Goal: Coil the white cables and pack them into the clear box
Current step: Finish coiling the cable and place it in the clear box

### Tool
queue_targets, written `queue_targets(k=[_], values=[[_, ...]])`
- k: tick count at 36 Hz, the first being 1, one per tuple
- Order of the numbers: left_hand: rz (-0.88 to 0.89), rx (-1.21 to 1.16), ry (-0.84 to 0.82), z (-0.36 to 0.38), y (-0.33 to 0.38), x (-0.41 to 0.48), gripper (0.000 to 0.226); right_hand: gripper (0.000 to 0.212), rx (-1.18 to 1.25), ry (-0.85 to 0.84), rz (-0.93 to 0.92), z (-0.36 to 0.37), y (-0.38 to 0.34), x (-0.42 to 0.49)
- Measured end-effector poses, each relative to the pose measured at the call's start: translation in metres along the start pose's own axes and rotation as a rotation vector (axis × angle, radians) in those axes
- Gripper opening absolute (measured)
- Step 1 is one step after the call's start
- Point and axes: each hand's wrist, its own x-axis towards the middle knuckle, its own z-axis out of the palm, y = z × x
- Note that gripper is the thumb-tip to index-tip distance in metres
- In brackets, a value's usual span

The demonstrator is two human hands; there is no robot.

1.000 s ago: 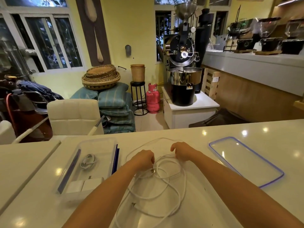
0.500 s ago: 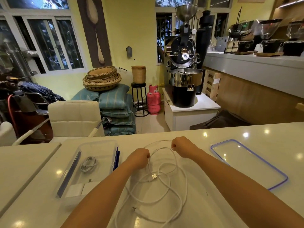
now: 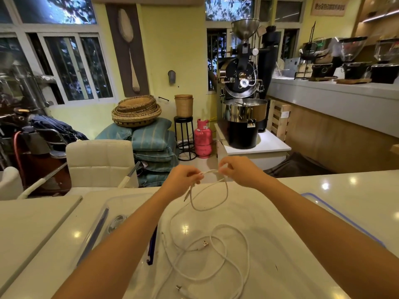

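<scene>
A white cable (image 3: pixel 224 197) hangs in a loop from both hands above the white table. My left hand (image 3: pixel 183 180) pinches one part of it and my right hand (image 3: pixel 235 171) pinches it a little to the right. More white cable (image 3: pixel 216 257) lies in loose tangled loops on the table below, with a USB plug (image 3: pixel 204 243) showing. The clear box (image 3: pixel 103 214) stands at the left, partly hidden by my left forearm, and holds a coiled white cable (image 3: pixel 116 222).
The box's clear lid with a blue rim (image 3: pixel 336 214) lies on the table to the right, behind my right forearm. A white chair (image 3: pixel 99 162) stands beyond the table's far edge. A second table surface (image 3: pixel 28 225) adjoins at the left.
Both hands have risen from the table and lifted part of the cable into a hanging loop. The camera has tilted so the table sits lower in view.
</scene>
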Motion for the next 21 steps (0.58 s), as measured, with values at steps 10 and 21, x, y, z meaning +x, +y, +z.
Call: queue_targets(k=[10, 21], values=[[0.064, -0.192, 0.066, -0.033, 0.034, 0.000, 0.018, 0.026, 0.023, -0.025, -0.095, -0.025, -0.028, 0.007], [-0.154, -0.443, 0.239, -0.033, 0.006, -0.006, 0.021, 0.021, 0.407, 0.252, -0.061, -0.037, -0.019, 0.005]])
